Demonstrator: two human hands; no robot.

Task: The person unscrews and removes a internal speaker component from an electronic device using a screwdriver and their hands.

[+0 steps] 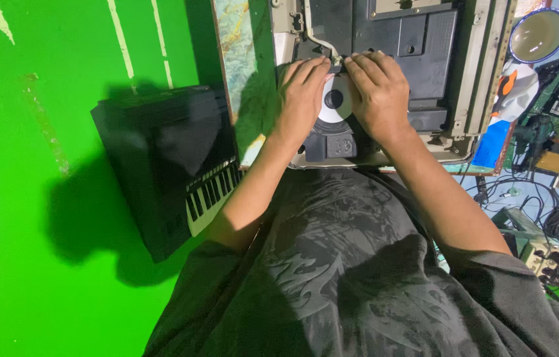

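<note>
Left grip: my left hand lies flat, fingers extended, pressing on the left edge of the white disc. It clasps nothing.
Right grip: my right hand lies flat on the right edge of the same disc, fingers together. It is not closed around anything either.
Disc location: between both grips, directly under the fingertips, seated in the dark mechanism of the opened device chassis.
Cable: a white cable runs from just beyond my left fingertips toward the far side of the chassis.
Done, as judged: the chassis lies open with its inner parts exposed, and the disc sits in place on its hub.
Left, as judged: the disc looks pressed but not released. No cover is on the chassis.
Surface: the chassis rests on a marbled surface.
Beside my left forearm: a black keyboard instrument on the green floor.
Beyond my right grip: a round lamp and tangled wires.
</note>
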